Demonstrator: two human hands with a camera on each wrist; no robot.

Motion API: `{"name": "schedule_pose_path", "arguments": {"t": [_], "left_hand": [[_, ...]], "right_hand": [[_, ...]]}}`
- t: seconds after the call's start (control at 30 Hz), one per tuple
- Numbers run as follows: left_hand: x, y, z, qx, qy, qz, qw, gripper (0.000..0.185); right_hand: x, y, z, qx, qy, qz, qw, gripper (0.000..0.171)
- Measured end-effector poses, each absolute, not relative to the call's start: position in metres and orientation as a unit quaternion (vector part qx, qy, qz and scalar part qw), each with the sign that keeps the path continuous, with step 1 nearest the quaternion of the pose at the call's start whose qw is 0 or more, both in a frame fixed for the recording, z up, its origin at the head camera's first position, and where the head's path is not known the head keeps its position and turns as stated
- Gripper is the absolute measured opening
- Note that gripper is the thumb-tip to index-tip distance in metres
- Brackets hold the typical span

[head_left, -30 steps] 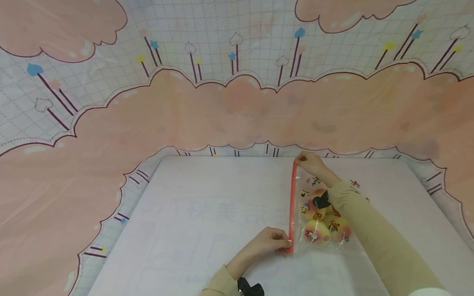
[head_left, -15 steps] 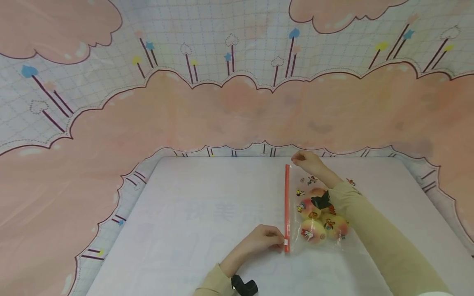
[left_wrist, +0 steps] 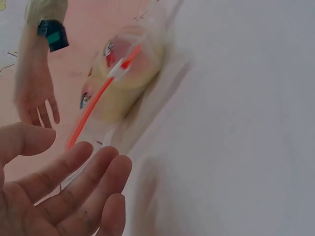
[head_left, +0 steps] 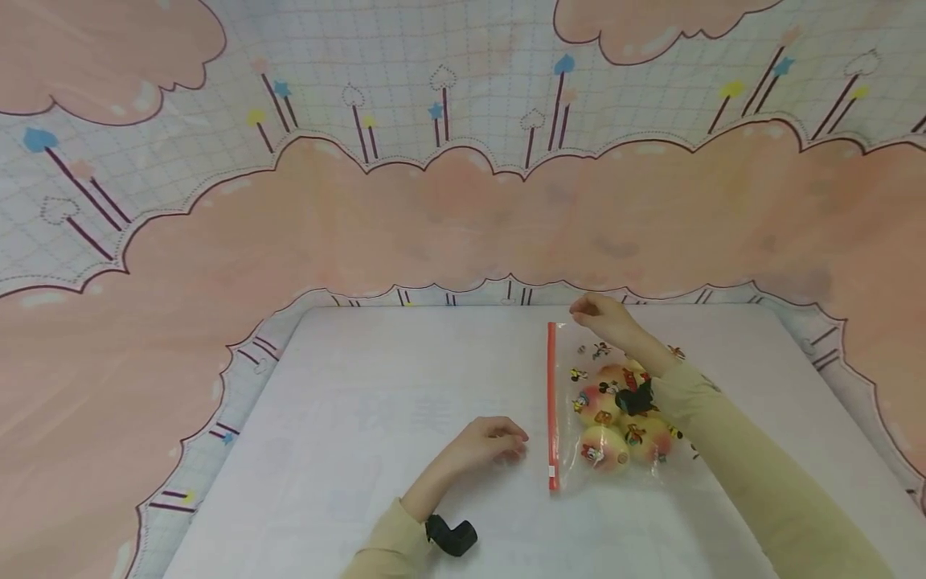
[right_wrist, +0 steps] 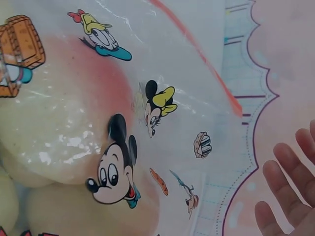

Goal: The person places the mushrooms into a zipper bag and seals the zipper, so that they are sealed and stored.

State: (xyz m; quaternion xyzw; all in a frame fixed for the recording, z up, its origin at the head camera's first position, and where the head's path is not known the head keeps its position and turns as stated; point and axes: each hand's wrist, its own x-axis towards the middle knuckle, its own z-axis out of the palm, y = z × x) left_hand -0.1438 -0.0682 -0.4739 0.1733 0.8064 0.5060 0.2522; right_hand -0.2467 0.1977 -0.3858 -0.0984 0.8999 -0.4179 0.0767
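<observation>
A pale white worktop [head_left: 376, 450] with faint printed characters fills the lower middle of the head view, draped all round by a cloth backdrop of pink clouds on a light grid pattern [head_left: 434, 209] with small hearts and stars on dark stalks. On the worktop, at about 3 o'clock from its centre, lies a clear plastic zip bag printed with cartoon mice and ducks [head_left: 615, 402], its red-orange zip strip [head_left: 552, 402] running along the bag's 9 o'clock edge. Inside sit several round yellow-pink peaches [head_left: 604, 449], pressed together. The left hand [head_left: 485, 442] rests on the worktop just at 9 o'clock of the strip's near end, apart from it, fingers loosely spread and holding nothing. The right hand [head_left: 604, 315] hovers at the bag's 12 o'clock corner, fingers relaxed and apart, gripping nothing; touch with the bag cannot be told
</observation>
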Motion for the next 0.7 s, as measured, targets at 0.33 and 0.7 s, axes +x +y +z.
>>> {"name": "schedule_pose_path", "arguments": {"t": [0.33,0.7], "left_hand": [[-0.163,-0.091,-0.452,0.177,0.837,0.478,0.198,0.027],[-0.173,-0.107,-0.428,0.138,0.894,0.418,0.081,0.021]], "right_hand": [[-0.232,0.207,-0.389,-0.116,0.896,-0.426,0.042,0.033],[-0.201,0.218,-0.39,-0.115,0.902,-0.416,-0.009,0.03]]}}
